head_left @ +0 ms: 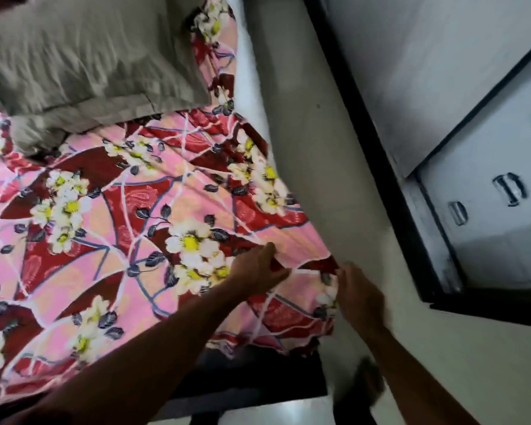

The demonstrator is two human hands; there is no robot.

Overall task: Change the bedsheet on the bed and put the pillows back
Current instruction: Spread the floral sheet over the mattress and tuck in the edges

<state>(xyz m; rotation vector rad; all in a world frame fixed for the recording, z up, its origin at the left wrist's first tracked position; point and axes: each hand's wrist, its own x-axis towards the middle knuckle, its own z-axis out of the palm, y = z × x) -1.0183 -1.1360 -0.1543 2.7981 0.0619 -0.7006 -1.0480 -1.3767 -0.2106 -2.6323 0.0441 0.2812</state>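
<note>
Pinching a fold of the floral bedsheet (120,210) with my left hand (258,271). My right hand (360,297), just right of it, curls on the sheet's edge. Sheet lies over the mattress (249,87), white strip bare beyond my hands. Grey pillows (89,56) sit on the sheet, far up-left. Pale wall or floor (304,148) borders my right hand, can't tell which. Black-framed white panels with handles (488,164) beyond.

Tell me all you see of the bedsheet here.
The bedsheet is thin pink-and-maroon cloth printed with white flowers and dark leaves, spread wrinkled over the bed, its corner hanging off. A grey pillow lies on it. The left hand pinches a fold; the right hand grips its edge by the wall.
</note>
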